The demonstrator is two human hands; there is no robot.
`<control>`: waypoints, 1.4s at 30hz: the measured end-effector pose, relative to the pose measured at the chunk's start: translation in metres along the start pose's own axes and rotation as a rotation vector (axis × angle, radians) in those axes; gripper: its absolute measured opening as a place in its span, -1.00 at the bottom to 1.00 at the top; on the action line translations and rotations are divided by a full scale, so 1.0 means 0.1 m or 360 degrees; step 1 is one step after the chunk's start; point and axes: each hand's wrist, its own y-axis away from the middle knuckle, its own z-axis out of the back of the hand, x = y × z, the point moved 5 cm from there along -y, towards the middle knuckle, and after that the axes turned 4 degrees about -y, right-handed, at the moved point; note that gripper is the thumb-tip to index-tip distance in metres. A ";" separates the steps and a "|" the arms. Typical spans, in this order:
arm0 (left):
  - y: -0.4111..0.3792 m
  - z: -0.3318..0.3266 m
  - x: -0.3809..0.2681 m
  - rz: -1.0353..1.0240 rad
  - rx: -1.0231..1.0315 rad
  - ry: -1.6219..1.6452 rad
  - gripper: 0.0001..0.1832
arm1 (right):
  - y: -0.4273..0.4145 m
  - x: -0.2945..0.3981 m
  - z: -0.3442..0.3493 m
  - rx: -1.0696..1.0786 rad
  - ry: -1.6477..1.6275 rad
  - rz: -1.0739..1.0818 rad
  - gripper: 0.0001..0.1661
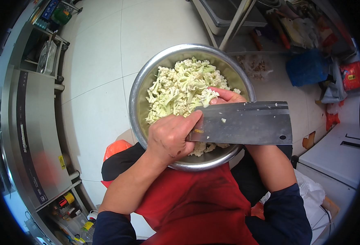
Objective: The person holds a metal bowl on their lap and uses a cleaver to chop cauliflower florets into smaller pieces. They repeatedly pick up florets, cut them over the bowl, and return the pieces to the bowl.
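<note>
A wide stainless steel bowl full of cut cauliflower florets rests against my lap. My left hand is closed around the handle end of a cleaver, its thumb on the side of the blade. The broad blade points right, lying across the right part of the bowl, with small white bits stuck to it. Just behind the blade, my right hand pinches a small cauliflower floret between its fingers, over the bowl. The blade hides part of my right hand and wrist.
A steel refrigerated counter stands left, beside a small rack. Metal trays sit on a shelf frame at the top right. Further right are a blue bag, a red package and a white appliance.
</note>
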 end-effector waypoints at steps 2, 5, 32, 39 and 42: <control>0.00 0.00 0.00 0.0013 0.0021 0.0011 -0.48 | 0.01 0.02 -0.01 -0.0009 0.0047 0.0020 -0.31; 0.00 -0.02 0.02 0.0036 0.0089 0.0010 -0.39 | 0.05 0.00 -0.01 0.0075 0.0010 0.0111 -0.31; 0.01 -0.14 0.36 0.1347 0.0430 0.1030 -0.81 | 0.04 -0.07 -0.07 0.0011 -0.0104 -0.0203 -0.64; 0.04 -0.12 0.55 0.1938 0.0328 0.1833 -0.83 | 0.02 -0.02 -0.14 0.0037 -0.0275 -0.0241 -0.53; -0.02 -0.03 0.64 0.1922 0.0214 0.1598 -0.80 | -0.08 0.06 -0.08 -0.0062 -0.0370 -0.0076 -0.50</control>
